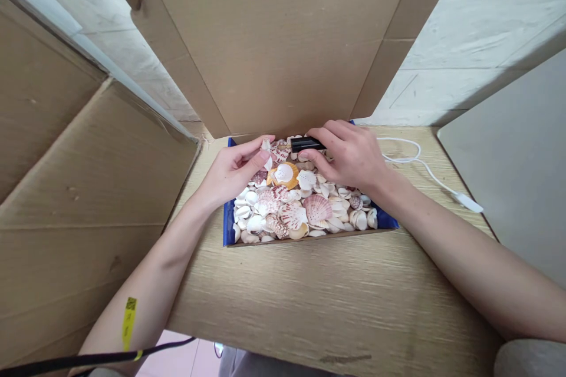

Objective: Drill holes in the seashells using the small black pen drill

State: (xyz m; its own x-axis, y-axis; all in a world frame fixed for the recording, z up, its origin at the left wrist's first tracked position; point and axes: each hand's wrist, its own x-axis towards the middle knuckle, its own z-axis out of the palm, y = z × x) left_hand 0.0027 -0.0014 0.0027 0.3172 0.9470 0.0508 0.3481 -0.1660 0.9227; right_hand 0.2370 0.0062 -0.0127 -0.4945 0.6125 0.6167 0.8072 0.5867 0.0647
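Note:
An open cardboard box with blue ends (229,221) holds several seashells, among them a pink scallop (317,209) and an orange shell carrying a white piece (283,174). Over its back left part, my left hand (232,171) pinches a small white shell (266,155) between thumb and fingers. My right hand (349,150) is wrapped round a black tool (306,144) above the back of the box. The tool's thin metal tip points left, close to a striped shell (280,151) and the white shell.
The raised cardboard lid (283,41) stands behind the shells. A white cable (435,179) lies on the wooden table (318,294) at the right, near a grey panel (513,165). Large cardboard (88,188) borders the left side. A black cable (97,359) crosses the lower left.

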